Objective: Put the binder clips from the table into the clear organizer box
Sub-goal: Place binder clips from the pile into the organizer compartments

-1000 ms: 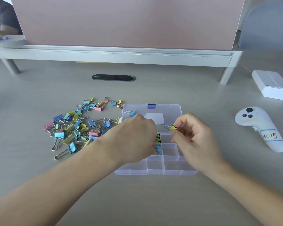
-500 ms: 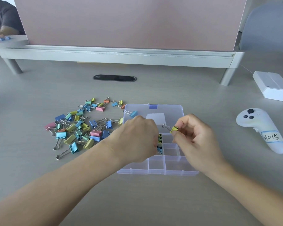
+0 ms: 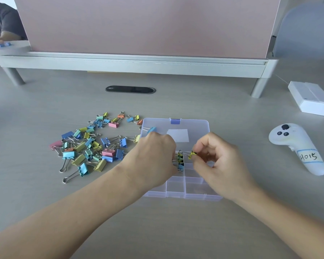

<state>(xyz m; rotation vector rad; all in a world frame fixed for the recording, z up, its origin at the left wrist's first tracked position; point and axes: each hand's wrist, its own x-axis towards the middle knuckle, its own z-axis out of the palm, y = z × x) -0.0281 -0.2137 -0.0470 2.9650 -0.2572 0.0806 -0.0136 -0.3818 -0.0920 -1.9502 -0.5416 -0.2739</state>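
The right hand (image 3: 219, 161) pinches a small yellow clip (image 3: 192, 155) between thumb and fingertips, just above the middle of the clear box (image 3: 195, 194). The left hand (image 3: 153, 157) covers the left side of the box, with its fingers bent down at a row of clips (image 3: 180, 161) standing in one compartment; I cannot tell if it holds one. A pile of clips (image 3: 90, 146) lies on the table (image 3: 176, 230), left of the box.

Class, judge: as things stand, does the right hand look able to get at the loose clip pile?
Probably not directly: the right hand pinches a yellow clip over the organizer box, and the left hand and forearm lie between it and the pile.
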